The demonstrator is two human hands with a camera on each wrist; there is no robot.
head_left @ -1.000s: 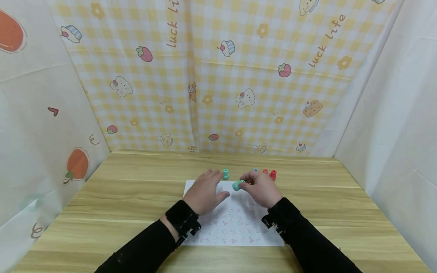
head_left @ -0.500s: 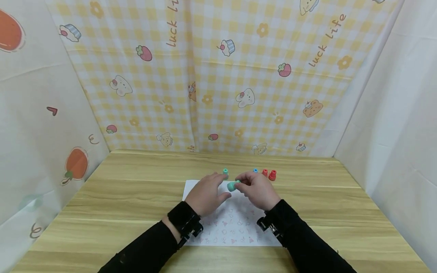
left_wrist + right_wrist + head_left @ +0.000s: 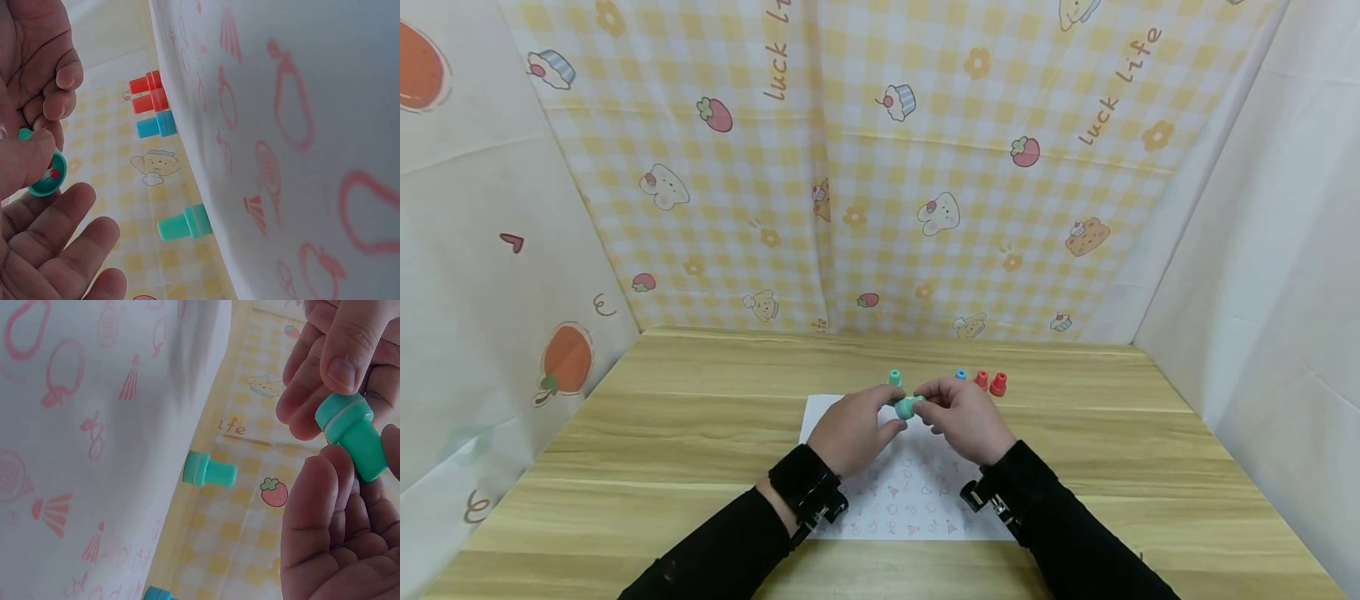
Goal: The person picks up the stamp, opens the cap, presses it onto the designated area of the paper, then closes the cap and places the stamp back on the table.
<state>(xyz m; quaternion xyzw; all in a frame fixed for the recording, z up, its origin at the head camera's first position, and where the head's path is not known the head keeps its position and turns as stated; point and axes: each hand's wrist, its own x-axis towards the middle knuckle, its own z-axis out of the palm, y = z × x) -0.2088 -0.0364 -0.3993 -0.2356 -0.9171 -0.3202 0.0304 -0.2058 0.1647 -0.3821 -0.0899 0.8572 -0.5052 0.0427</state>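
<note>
A small green toy stamp (image 3: 905,407) is held above the paper between my two hands. My right hand (image 3: 967,419) pinches its narrow handle, and the handle shows best in the right wrist view as part of the stamp (image 3: 353,434). My left hand (image 3: 853,427) has its thumb and index finger around the wide end. In the left wrist view, the stamp's round end face (image 3: 48,181) carries a little red picture, partly hidden by the thumb. A white sheet of paper (image 3: 925,492) with rows of red prints lies beneath both hands.
Another green stamp (image 3: 894,378) stands just behind the paper. Further right stand a blue stamp (image 3: 960,376) and two red stamps (image 3: 997,384). The wooden table (image 3: 700,392) ends at a yellow checked cloth (image 3: 925,167), with white cloth at both sides.
My right hand has moved slightly left with the green stamp. My left hand's fingers have closed in on the stamp's wide end, where before there was a gap between them.
</note>
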